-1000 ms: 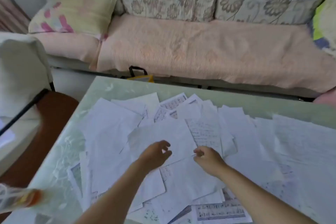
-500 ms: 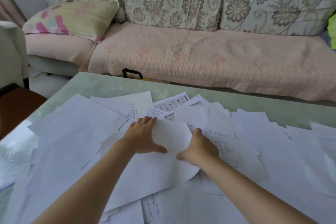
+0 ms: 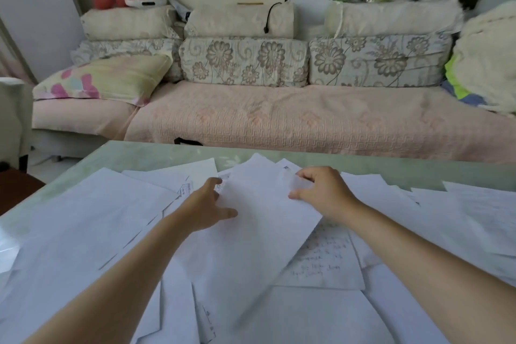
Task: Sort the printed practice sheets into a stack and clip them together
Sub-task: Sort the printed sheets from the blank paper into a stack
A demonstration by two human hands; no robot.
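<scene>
Both hands now sit farther up the pile than 0.5 s ago. Top sheet (image 3: 259,232) is raised and tilted over the loose practice sheets (image 3: 83,218) covering the table (image 3: 134,153). Left hand (image 3: 205,208): thumb on top, fingers beneath its left edge. Right hand (image 3: 324,193): curled fingers pinch its right edge.
</scene>
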